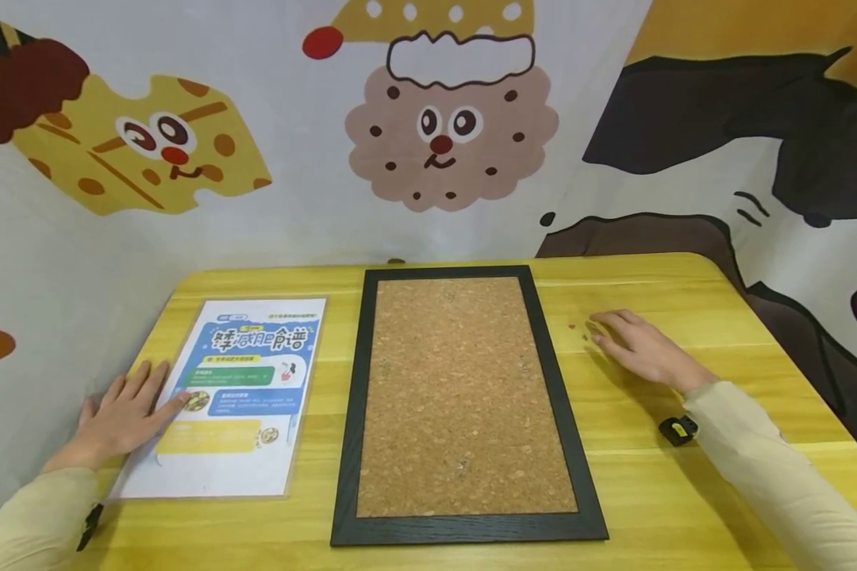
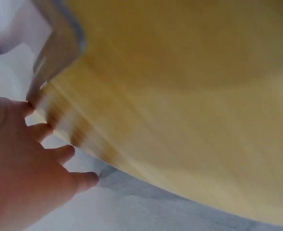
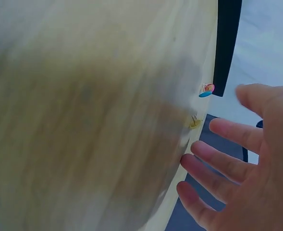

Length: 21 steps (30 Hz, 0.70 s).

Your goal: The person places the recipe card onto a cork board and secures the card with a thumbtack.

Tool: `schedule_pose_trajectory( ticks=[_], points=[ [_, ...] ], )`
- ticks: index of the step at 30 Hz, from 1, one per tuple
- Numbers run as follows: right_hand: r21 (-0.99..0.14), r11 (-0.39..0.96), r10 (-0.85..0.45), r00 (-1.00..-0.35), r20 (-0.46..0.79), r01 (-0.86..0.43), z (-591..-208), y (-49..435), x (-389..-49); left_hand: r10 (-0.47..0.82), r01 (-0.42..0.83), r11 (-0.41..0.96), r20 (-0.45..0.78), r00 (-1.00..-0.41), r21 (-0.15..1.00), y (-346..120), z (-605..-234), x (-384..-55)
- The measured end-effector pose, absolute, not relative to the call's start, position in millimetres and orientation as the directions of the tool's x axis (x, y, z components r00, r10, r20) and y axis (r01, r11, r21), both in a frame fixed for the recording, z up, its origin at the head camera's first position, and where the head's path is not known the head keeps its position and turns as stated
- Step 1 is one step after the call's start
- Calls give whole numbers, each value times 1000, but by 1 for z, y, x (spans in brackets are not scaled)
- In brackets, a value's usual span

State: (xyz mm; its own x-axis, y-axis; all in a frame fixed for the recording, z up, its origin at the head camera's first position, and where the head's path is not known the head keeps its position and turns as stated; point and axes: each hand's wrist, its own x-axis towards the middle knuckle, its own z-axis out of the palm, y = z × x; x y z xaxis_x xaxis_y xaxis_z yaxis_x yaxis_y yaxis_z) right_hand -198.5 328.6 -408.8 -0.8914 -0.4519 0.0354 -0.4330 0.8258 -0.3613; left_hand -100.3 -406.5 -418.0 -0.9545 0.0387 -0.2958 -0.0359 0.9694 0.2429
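Note:
A printed sheet (image 1: 217, 476) in a clear glossy cover, with blue, green and yellow blocks, lies on the left of the table. My left hand (image 1: 124, 412) rests at its left edge, fingers spread and thumb over the print. In the left wrist view the same hand (image 2: 30, 154) has its fingers apart beside the sheet's corner. To the right, my right hand (image 1: 639, 345) is over the table beside tiny coloured thumbtacks (image 1: 572, 326). The right wrist view gives a blue and pink pair of tacks (image 3: 206, 90) and a gold tack (image 3: 194, 122) near extended fingers; nothing is held.
A corkboard (image 1: 464, 396) in a black frame lies flat between the hands. The yellow wood-grain table (image 1: 650, 507) meets a cartoon-printed backdrop (image 1: 286, 230) behind. Near the right sleeve is a small black device (image 1: 677, 431).

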Motion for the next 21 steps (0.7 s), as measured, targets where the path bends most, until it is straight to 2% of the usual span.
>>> schedule_pose_trajectory(
  ticks=[10, 15, 21],
  points=[
    [-462, 779, -437, -895, 85, -424, -410, 334, -202, 13, -57, 966, -270, -963, 251, -406, -420, -105],
    [-523, 742, -432, -895, 107, -420, -413, 334, -204, -14, -86, 969, -295, -955, 233, -408, -414, -107],
    [-576, 743, -371, -926, 70, -341, -417, 339, -203, -26, -116, 957, -320, -947, 267, -402, -411, -113]
  ],
)
